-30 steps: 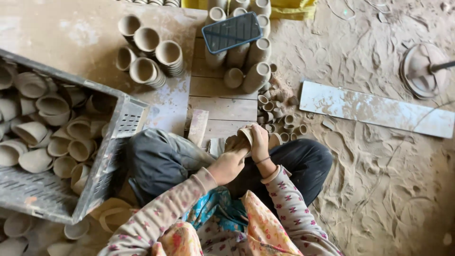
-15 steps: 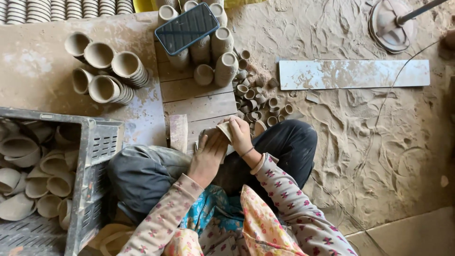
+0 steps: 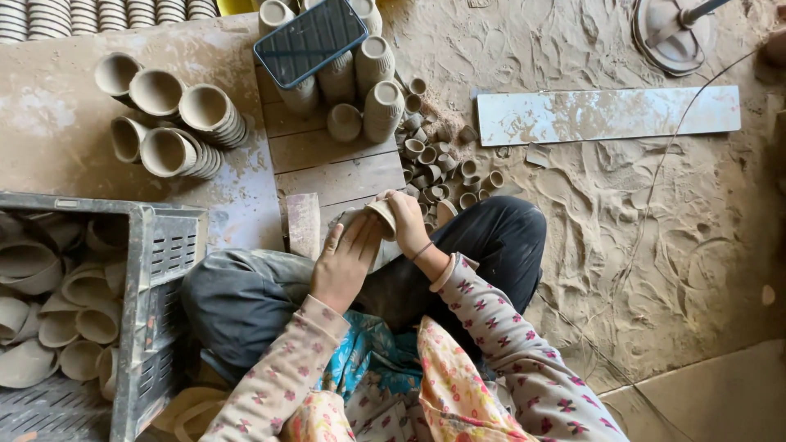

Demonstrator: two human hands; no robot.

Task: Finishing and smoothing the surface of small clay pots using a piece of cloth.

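I sit cross-legged on a sandy floor. My right hand (image 3: pixel 407 221) grips a small unfired clay cup (image 3: pixel 381 215) just above my knees. My left hand (image 3: pixel 342 262) lies flat, fingers together, pressed against the cup's near side. Both hands meet at the front edge of a low wooden board (image 3: pixel 327 155). On that board stand stacks of tall clay cups (image 3: pixel 374 86), and a dark phone (image 3: pixel 309 39) rests on top of them.
A grey plastic crate (image 3: pixel 155 270) of clay bowls stands at my left. Nested clay cups (image 3: pixel 176 131) lie on their sides on the slab behind it. Several tiny clay pots (image 3: pixel 438 164) sit right of the board, beside a long white plank (image 3: pixel 606 115). A round wheel (image 3: pixel 675 33) is far right.
The view has shifted, so everything sits lower and left in frame. My left hand has flattened against the cup, which my right hand still holds.
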